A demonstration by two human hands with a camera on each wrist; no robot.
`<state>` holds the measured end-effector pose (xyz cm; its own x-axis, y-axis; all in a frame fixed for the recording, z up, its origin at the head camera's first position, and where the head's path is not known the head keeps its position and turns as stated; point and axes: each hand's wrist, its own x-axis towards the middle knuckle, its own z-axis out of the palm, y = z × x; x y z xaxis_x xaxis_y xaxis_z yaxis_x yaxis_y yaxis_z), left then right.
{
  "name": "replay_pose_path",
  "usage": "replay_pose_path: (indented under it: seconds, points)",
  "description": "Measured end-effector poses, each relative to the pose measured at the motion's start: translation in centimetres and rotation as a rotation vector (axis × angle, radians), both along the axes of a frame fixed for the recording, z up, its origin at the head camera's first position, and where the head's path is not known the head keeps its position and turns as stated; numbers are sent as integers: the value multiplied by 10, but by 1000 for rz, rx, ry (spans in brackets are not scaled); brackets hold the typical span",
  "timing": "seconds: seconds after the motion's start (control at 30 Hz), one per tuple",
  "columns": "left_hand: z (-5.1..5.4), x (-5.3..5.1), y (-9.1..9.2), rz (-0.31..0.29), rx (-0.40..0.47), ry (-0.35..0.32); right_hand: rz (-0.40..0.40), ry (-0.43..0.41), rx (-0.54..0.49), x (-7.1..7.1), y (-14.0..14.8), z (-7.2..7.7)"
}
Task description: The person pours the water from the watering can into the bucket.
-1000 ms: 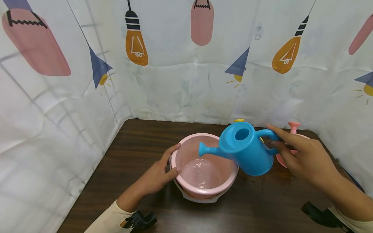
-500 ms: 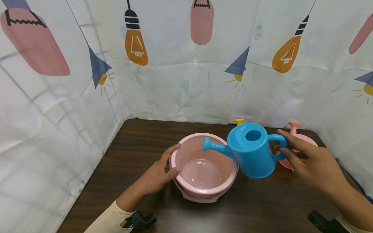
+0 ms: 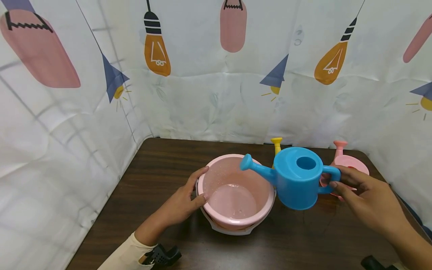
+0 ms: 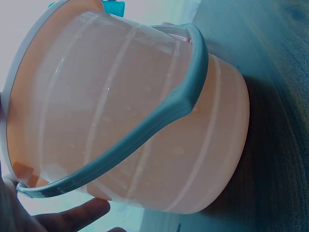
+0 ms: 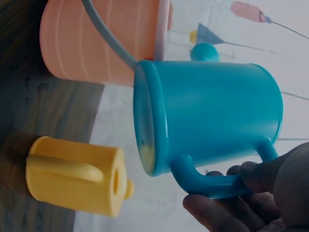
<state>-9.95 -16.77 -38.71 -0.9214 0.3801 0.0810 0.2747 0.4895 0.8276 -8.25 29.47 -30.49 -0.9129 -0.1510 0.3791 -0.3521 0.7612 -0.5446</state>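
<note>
A blue watering can hangs nearly upright to the right of a pink bucket, its spout over the bucket's right rim. My right hand pinches the can's handle; the right wrist view shows thumb and fingers round the handle of the blue can. Shallow clear liquid seems to lie at the bucket's bottom. My left hand grips the left rim, thumb inside. In the left wrist view a grey handle crosses the bucket's side.
Behind the blue can stands a yellow watering can, seen whole in the right wrist view. A pink watering can is at the table's back right. A patterned sheet hangs behind the brown table.
The blue can has moved right, away from the bucket's middle, and tilted back nearer to upright with its spout raised. The left hand and the bucket have stayed in place.
</note>
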Motion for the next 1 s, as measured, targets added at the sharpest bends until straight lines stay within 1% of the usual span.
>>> replay_pose_path:
  seconds: [0.13,0.27,0.37,0.57,0.73,0.9,1.0]
  points:
    - [0,0,0,-2,0,-7,-17,3,-8,3,3,-8]
    - [-1,0,0,0,-11,-12,-28,-25,-41,7,5,-16]
    - [-2,0,0,3,-22,-7,-55,-57,-57,10,8,-21]
    - [-1,-1,0,1,-24,-7,-132,-65,-73,11,19,-28]
    - [1,-1,0,-3,-22,-8,-207,-81,-56,10,27,-33]
    - [1,-1,0,-4,-20,-12,-243,-96,-70,9,35,-38]
    - [1,-1,0,-2,-17,-19,-275,-86,-54,9,40,-41]
